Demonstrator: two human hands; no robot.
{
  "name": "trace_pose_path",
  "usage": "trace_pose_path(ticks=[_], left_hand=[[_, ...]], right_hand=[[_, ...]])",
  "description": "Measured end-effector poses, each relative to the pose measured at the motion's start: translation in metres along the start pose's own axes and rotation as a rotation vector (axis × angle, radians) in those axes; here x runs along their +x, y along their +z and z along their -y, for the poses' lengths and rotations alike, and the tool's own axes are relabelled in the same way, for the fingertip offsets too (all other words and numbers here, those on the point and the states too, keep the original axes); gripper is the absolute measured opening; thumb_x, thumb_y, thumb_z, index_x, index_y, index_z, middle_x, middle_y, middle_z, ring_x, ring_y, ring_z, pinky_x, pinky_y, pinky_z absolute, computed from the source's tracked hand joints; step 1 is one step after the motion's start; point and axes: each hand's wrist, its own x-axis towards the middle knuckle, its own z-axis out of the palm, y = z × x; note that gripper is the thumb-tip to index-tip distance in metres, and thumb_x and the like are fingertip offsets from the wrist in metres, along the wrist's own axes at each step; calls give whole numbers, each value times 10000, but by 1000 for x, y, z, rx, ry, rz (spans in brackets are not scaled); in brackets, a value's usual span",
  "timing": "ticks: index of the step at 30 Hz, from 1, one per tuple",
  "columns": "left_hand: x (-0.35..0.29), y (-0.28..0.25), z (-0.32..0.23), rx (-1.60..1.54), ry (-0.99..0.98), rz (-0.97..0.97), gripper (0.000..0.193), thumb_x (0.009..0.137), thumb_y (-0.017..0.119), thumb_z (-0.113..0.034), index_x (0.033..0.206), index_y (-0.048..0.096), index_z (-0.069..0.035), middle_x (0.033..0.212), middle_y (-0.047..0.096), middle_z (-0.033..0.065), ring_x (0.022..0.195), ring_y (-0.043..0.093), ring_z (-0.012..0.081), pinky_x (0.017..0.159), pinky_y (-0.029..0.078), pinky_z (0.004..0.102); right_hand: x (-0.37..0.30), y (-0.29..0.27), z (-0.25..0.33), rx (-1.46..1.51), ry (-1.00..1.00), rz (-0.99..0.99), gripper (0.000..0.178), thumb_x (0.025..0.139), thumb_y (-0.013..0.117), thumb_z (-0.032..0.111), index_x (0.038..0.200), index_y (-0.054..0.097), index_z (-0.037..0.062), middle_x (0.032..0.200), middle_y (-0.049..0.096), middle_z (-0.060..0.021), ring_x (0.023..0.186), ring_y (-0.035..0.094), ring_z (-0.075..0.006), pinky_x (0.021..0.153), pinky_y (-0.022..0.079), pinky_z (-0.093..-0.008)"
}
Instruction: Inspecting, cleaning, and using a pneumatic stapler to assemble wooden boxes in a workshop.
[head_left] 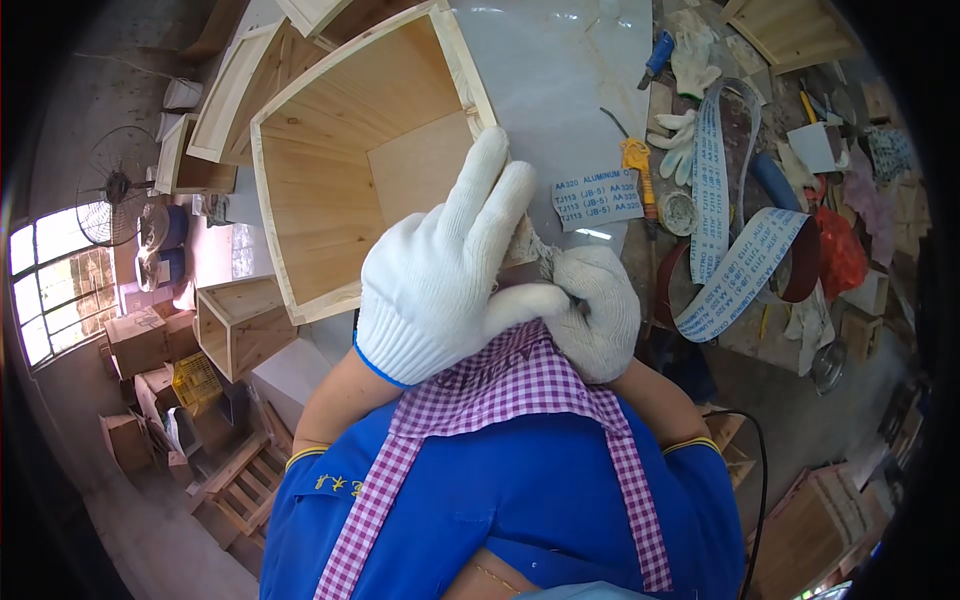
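Observation:
My left hand (430,275), in a white knitted glove with a blue cuff, is open. Two of its fingers stretch up in front of the right rim of a wooden box (410,75); whether they touch the wood I cannot tell. Its thumb reaches across to my right hand (595,315). That hand wears a greyer, worn glove, and its fingers are curled closed. Between the hands shows a frayed, dirty greyish bit of fabric (527,243), partly hidden. The box is pale and open-topped, tilted so its inside faces me.
On the grey table (540,80) lie a printed abrasive sheet (598,200), a yellow-handled tool (638,160), spare gloves (692,60) and looped abrasive belts (740,275). More wooden boxes (245,320) stand at left. A fan (118,187) stands beyond, near a window.

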Motion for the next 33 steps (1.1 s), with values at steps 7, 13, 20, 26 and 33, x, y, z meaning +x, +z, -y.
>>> trace_pose_path(ticks=[7,13,20,26,33], left_hand=[[1,-4,-2,-3,-19,38,1163,715,707,-824,1517,513,-4,1614,443,298,889,777,320,751,623,370],[2,-5,0,-26,7,8,1199,678,711,-849,1514,518,-11,1600,446,322,924,782,338,759,629,371],[2,-5,-1,-17,-31,-31,1233,633,703,-887,1501,532,-30,1560,471,357,954,782,378,756,642,401],[2,-3,-1,-35,-60,10,1230,632,713,-882,1503,532,-32,1553,480,357,932,789,369,742,646,396],[1,-2,0,-38,-69,9,1251,626,733,-874,1520,514,-27,1567,468,353,927,792,359,733,645,382]], right_hand=[[-13,0,-4,30,62,3,344,880,803,78,1192,674,15,1113,670,-183,975,680,-348,841,554,-423],[-12,-5,-7,80,175,-26,330,910,774,51,1222,673,14,1100,678,-187,968,689,-329,834,561,-404],[-1,-18,-14,263,278,4,282,908,791,74,1173,716,13,1080,693,-158,965,695,-297,826,562,-390],[24,-36,-16,237,180,133,251,897,798,81,1136,759,16,1064,704,-133,928,704,-270,792,568,-375],[50,-48,-19,221,66,246,292,846,788,12,1135,748,18,978,688,-128,866,677,-258,769,539,-359]])
